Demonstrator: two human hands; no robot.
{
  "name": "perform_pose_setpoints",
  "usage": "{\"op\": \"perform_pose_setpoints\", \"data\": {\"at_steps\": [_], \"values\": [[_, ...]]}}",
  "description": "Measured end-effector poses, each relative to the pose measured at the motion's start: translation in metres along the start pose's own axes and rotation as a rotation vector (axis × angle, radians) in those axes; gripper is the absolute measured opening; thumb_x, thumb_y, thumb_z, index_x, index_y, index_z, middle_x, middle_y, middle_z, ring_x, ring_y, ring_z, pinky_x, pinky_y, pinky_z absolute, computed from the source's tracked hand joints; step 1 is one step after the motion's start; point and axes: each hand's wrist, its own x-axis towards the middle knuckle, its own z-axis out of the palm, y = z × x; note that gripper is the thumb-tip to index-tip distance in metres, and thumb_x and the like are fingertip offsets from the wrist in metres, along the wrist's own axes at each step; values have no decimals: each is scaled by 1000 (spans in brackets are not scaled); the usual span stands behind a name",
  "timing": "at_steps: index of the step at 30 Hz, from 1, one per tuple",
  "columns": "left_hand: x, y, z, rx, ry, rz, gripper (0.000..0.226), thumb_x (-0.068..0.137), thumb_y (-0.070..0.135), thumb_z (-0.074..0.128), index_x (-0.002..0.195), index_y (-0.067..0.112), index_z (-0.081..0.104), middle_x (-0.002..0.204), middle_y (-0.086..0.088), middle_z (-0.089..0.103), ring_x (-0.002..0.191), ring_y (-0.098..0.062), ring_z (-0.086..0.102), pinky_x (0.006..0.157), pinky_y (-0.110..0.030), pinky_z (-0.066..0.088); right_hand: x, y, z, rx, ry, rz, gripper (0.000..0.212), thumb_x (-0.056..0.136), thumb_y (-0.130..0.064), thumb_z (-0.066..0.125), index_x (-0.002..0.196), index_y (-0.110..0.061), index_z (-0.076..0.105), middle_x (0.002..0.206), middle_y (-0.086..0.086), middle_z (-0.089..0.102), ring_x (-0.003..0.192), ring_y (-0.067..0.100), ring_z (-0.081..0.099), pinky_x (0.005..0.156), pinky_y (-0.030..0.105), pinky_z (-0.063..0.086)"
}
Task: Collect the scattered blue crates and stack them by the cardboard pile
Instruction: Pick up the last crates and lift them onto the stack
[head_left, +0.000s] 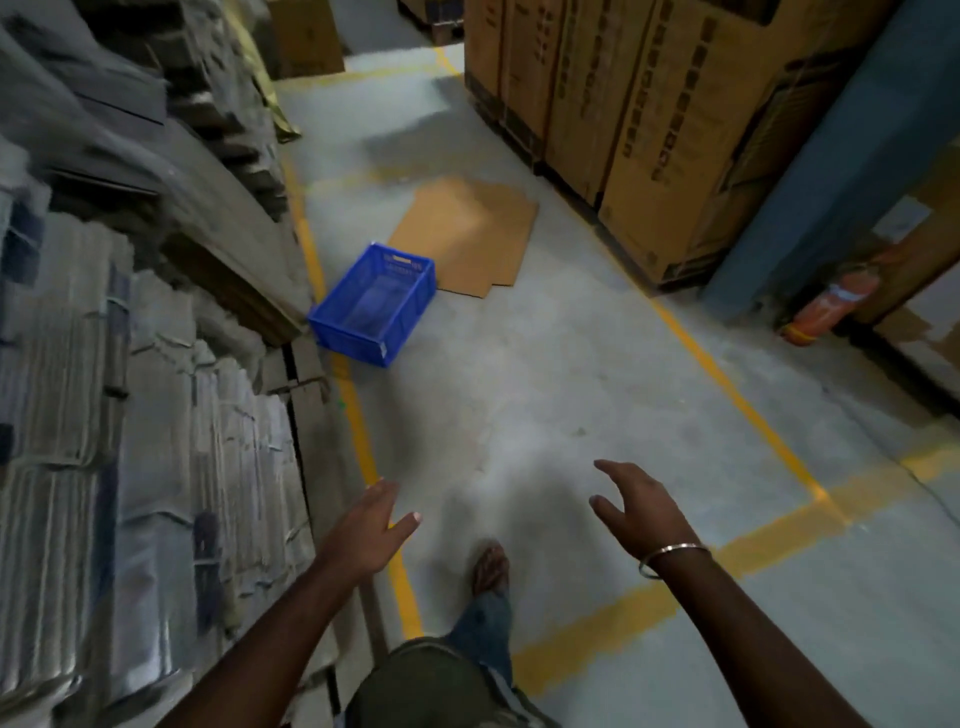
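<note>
Crate (373, 306) on floor (545, 374) beside cardboard pile (156, 291), left; flat sheet (467, 234) behind; boxes (649, 104) right

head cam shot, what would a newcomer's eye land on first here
The bright blue crate grabs attention first: it sits empty on the grey floor beside the cardboard pile at the left, touching a flat cardboard sheet. Next come the two empty hands, left hand and right hand, reaching forward, and the orange extinguisher at the right.

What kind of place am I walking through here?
Most likely a warehouse aisle: tall printed cardboard cartons, bundled flattened cardboard stacks, yellow painted floor lines, and a blue plastic mesh crate on the concrete.
</note>
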Motion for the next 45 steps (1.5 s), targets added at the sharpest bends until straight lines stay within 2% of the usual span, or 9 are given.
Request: {"op": "perform_pose_setpoints", "data": {"at_steps": [5, 12, 21, 25, 28, 31, 34, 39, 45], "values": [[106, 31, -53, -15, -50, -55, 76, 99, 52, 46, 156, 8, 22, 165, -14, 13, 153, -25, 12, 121, -32, 15, 120, -12, -46, -53, -34, -23, 55, 92, -30, 60, 144, -18, 44, 142, 5, 49, 130, 22, 48, 106, 29, 35], [230, 73, -125, -87, 80, -106, 73, 98, 48, 51, 155, 12, 26, 164, -10, 19, 152, -21, 16, 120, -31, 16, 290, -33, -86, -82, -97, -131, 57, 93, -31, 58, 146, -18, 39, 145, 4, 47, 133, 19, 45, 108, 27, 32], [365, 59, -175, -145, 92, -335, 69, 99, 44, 51, 155, 12, 27, 162, -16, 23, 152, -28, 16, 122, -35, 17, 537, -51, -104, -154, -266, -294, 69, 94, -34, 56, 153, -16, 25, 159, 4, 26, 146, 17, 26, 117, 26, 20], [416, 53, -203, -171, 163, -452, 68, 97, 45, 53, 152, 9, 34, 159, -15, 30, 149, -29, 23, 119, -38, 23, 653, -82, -109, -309, -377, -420, 71, 95, -34, 52, 154, -14, 18, 162, 4, 18, 149, 15, 19, 118, 24, 17], [449, 47, -220, -214, 232, -493, 68, 92, 50, 53, 145, 8, 45, 151, -16, 44, 141, -30, 38, 113, -38, 29, 723, -114, -100, -382, -446, -471, 73, 95, -34, 51, 155, -11, 15, 163, 7, 11, 150, 16, 15, 119, 23, 15], [492, 26, -224, -271, 241, -580, 64, 95, 44, 58, 146, 10, 44, 152, -15, 42, 143, -30, 35, 113, -38, 30, 789, -145, -76, -429, -523, -525, 75, 95, -33, 50, 155, -9, 12, 163, 9, 8, 151, 18, 12, 120, 25, 15], [548, -2, -224, -296, 136, -657, 67, 97, 42, 55, 150, 5, 37, 158, -15, 34, 147, -30, 29, 117, -38, 29, 847, -168, -49, -493, -578, -527, 78, 93, -32, 51, 155, -8, 10, 164, 10, 4, 151, 20, 8, 121, 28, 16], [636, -24, -242, -381, -25, -755, 67, 98, 40, 53, 147, 0, 34, 156, -19, 34, 144, -33, 32, 112, -42, 34, 930, -203, -17, -619, -678, -491, 82, 92, -32, 52, 155, -5, 6, 163, 14, 1, 152, 24, 4, 122, 32, 16], [734, -52, -277, -473, 118, -790, 71, 96, 37, 57, 153, 6, 28, 160, -15, 28, 149, -28, 24, 118, -38, 27, 1046, -249, 44, -633, -692, -529, 83, 91, -34, 54, 154, -4, 9, 163, 16, 4, 151, 26, 6, 121, 34, 18]]}}
